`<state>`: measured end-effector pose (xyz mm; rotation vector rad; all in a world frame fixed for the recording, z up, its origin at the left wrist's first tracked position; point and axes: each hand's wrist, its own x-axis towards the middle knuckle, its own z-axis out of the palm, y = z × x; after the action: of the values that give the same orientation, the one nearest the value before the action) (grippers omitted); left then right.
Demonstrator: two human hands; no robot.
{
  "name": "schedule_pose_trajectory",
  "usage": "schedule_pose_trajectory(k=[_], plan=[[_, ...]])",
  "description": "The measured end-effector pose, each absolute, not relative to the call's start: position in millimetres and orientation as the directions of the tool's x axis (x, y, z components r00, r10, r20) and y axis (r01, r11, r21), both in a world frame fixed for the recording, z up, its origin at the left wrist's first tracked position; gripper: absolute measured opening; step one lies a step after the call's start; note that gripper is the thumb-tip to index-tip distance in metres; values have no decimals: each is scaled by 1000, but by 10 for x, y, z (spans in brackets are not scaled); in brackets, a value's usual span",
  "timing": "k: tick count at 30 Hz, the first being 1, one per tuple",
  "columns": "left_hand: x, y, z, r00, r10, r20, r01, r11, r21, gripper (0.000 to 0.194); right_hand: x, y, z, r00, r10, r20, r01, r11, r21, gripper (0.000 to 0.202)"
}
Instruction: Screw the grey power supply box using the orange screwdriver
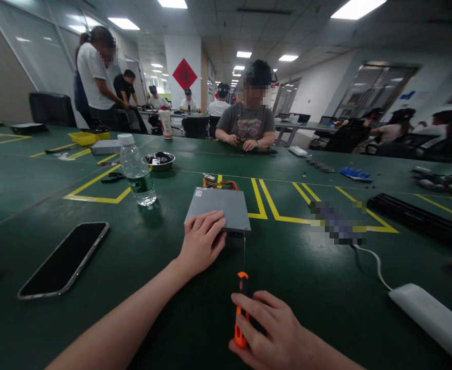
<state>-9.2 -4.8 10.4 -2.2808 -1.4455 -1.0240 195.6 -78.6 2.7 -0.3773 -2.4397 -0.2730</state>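
A flat grey metal box [226,205] lies on the green table, with a bundle of coloured wires [221,183] at its far edge. My left hand [202,244] rests on the box's near left part, fingers over its top and thumb by the near side. In my right hand [266,326] is an orange and black screwdriver [241,308], held by the handle. Its thin shaft points away from me, and the tip is at the near right edge of the box. Whether the tip sits in a screw is too small to tell.
Left of the box are a phone [66,259], a water bottle [139,177] and a metal bowl [160,161]. To the right lie a white device with a cable [434,318] and a long black part [418,218]. A person [247,121] sits across the green table [164,318].
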Motion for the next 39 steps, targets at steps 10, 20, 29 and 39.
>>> schedule_pose_trajectory(k=[10, 20, 29, 39], plan=[[-104, -47, 111, 261, 685, 681, 867, -476, 146, 25, 1952, -768, 142, -743, 172, 647, 333, 933, 134, 17], [-96, -44, 100, 256, 687, 680, 868, -474, 152, 25, 2005, -797, 138, -808, 238, 540, 347, 932, 108, 31], [-99, -44, 103, 259, 685, 681, 862, -482, 157, 24, 2025, -768, 78, -749, 212, 627, 335, 938, 83, 28], [-102, -40, 103, 258, 691, 675, 864, -478, 159, 24, 2002, -768, 141, -752, 182, 633, 306, 948, 91, 23]])
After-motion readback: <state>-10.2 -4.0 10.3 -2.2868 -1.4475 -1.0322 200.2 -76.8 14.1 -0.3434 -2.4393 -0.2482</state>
